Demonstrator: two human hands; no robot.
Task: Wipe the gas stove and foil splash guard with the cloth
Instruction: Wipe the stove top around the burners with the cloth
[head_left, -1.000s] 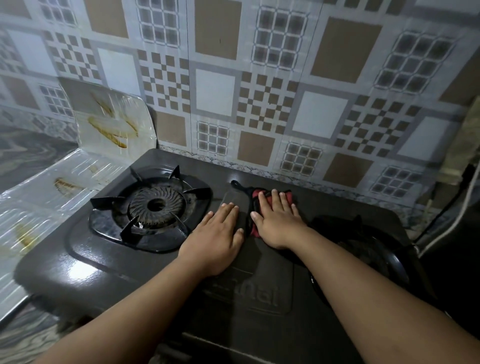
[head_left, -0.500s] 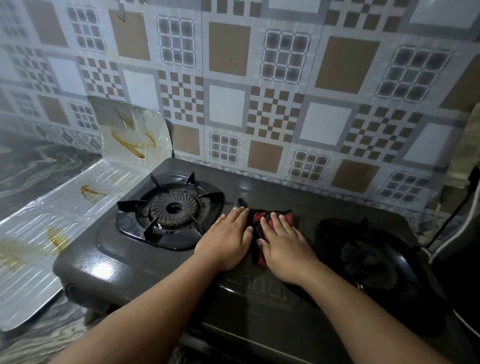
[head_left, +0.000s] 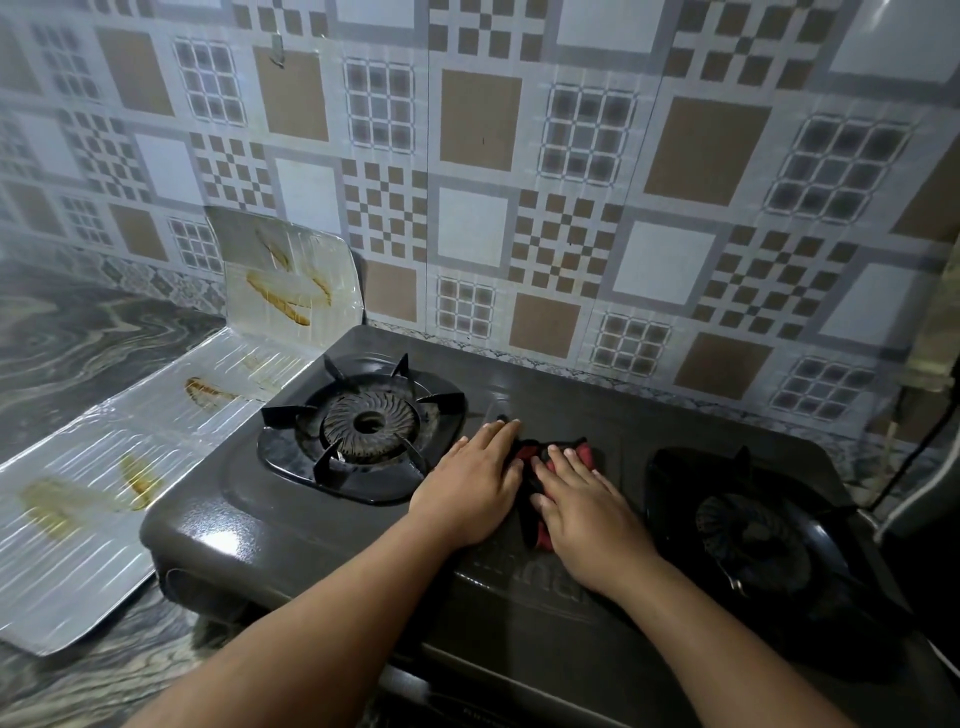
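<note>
Watching remotely: both flat, open-fingered hands, left hand and right hand, press the red-black cloth mid-frame on the gas stove, while the foil splash guard at left looks grease-streaked, so I'd say lots left.

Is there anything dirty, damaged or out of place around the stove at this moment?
Yes. The foil splash guard left of the gas stove carries brown-yellow streaks on both its flat and upright panels, and its flat part lies on the counter instead of standing. Both hands press the cloth mid-stove, away from those stains.
</note>
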